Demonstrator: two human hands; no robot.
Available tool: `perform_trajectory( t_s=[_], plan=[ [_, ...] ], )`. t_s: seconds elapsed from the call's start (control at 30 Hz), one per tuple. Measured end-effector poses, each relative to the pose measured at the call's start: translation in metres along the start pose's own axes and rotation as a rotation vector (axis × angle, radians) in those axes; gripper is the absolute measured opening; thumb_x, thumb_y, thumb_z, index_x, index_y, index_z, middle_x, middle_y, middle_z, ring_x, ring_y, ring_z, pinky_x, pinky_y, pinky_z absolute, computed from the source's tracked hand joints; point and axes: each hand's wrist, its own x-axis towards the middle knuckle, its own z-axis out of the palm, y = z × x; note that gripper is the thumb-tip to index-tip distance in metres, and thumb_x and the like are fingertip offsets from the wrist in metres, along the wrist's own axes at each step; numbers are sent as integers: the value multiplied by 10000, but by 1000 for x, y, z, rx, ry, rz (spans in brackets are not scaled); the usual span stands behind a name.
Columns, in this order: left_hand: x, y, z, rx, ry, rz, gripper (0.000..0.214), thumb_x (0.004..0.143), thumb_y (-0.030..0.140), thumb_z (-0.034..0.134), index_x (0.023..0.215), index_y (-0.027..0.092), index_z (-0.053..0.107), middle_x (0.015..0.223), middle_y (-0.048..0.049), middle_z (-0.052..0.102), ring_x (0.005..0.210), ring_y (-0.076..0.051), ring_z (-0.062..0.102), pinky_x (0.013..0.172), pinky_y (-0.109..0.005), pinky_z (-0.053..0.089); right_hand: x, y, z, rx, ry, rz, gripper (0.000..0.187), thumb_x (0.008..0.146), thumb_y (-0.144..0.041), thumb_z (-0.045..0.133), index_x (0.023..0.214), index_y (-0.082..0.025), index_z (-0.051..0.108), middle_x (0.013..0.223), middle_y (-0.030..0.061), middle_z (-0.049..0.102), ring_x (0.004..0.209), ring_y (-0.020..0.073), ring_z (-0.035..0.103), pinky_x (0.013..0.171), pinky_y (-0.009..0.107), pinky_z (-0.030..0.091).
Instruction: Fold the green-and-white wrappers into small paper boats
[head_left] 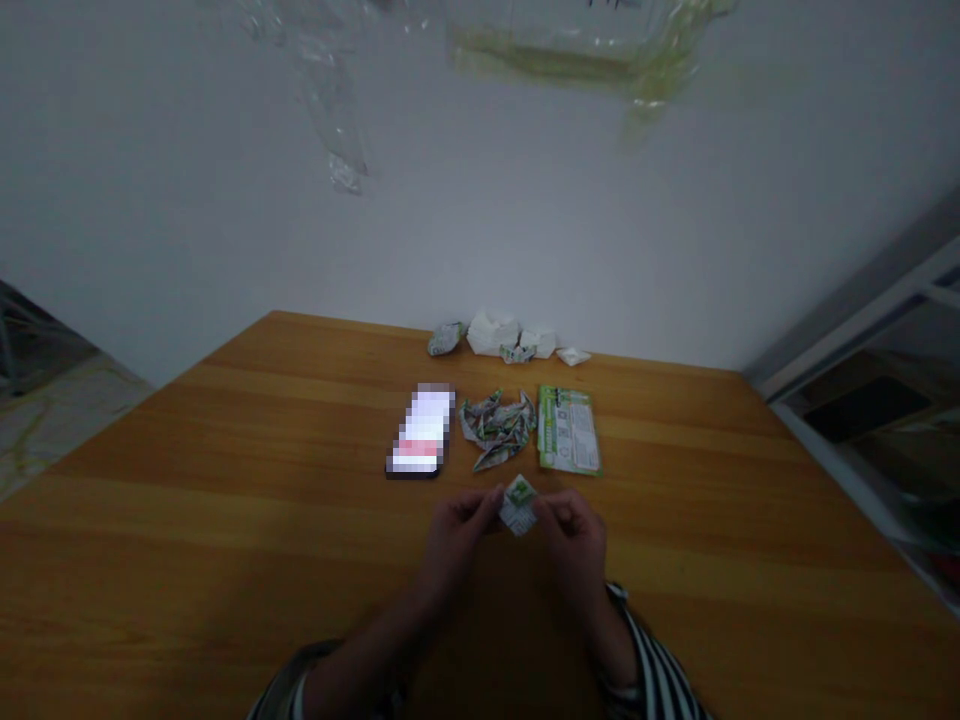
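Note:
Both my hands meet over the near middle of a wooden table (225, 480). My left hand (456, 540) and my right hand (574, 535) pinch a small folded piece of printed paper (519, 505), white with green marks, from either side. Just beyond it lies a pile of several folded printed paper pieces (497, 428). To the right of the pile lies a flat green and white printed sheet (568, 430). A phone (424, 432) with a lit screen lies to the left of the pile.
More crumpled and folded white paper pieces (495, 335) sit at the table's far edge by the grey wall. A metal frame (862, 320) stands at the right. Clear plastic (337, 120) hangs on the wall above.

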Motion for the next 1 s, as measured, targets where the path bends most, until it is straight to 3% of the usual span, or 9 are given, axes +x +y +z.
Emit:
perform_trajectory(
  t_s=[0.07, 0.17, 0.3, 0.5, 0.73, 1.0],
  plan=[
    [-2, -1, 2, -14, 1, -8, 313, 728, 425, 732, 812, 128, 781, 781, -75, 785, 722, -214, 707, 702, -289, 543, 0, -3, 4, 109, 23, 76, 138, 800, -297, 682, 826, -201, 586, 586, -26, 696, 503, 125, 632, 504, 201, 484],
    [-3, -3, 2, -70, -11, -42, 366, 704, 391, 764, 977, 148, 758, 903, -88, 789, 791, -225, 716, 734, -300, 547, 2, -5, 4, 202, 5, 158, 285, 782, -340, 702, 982, -206, 550, 564, -39, 708, 465, 127, 632, 490, 202, 483],
    [0, -2, 1, -137, -56, -80, 475, 676, 423, 784, 1063, 153, 723, 974, -106, 778, 850, -235, 720, 788, -321, 544, 8, -2, -1, 191, -6, 171, 294, 767, -355, 718, 964, -187, 578, 581, -23, 727, 508, 136, 662, 529, 210, 500],
    [6, 1, -7, -12, -41, -138, 558, 776, 625, 578, 823, 102, 767, 811, -129, 780, 749, -243, 718, 723, -321, 541, 9, -1, -3, 139, -12, 155, 286, 756, -375, 720, 943, -180, 628, 602, -2, 743, 545, 165, 689, 539, 236, 521],
    [7, -1, -11, 250, -37, -9, 455, 755, 538, 648, 633, 112, 753, 543, -28, 678, 525, -155, 581, 505, -229, 404, 5, -5, -2, 114, -19, 130, 244, 777, -344, 699, 959, -189, 648, 683, 20, 768, 602, 181, 711, 591, 258, 549],
    [3, 5, -4, 254, -45, 38, 446, 756, 538, 642, 669, 116, 755, 569, -30, 679, 552, -159, 573, 563, -245, 436, 6, -7, -1, 145, -19, 146, 244, 759, -352, 720, 932, -186, 673, 695, 33, 773, 604, 190, 716, 601, 272, 564]
  ],
)
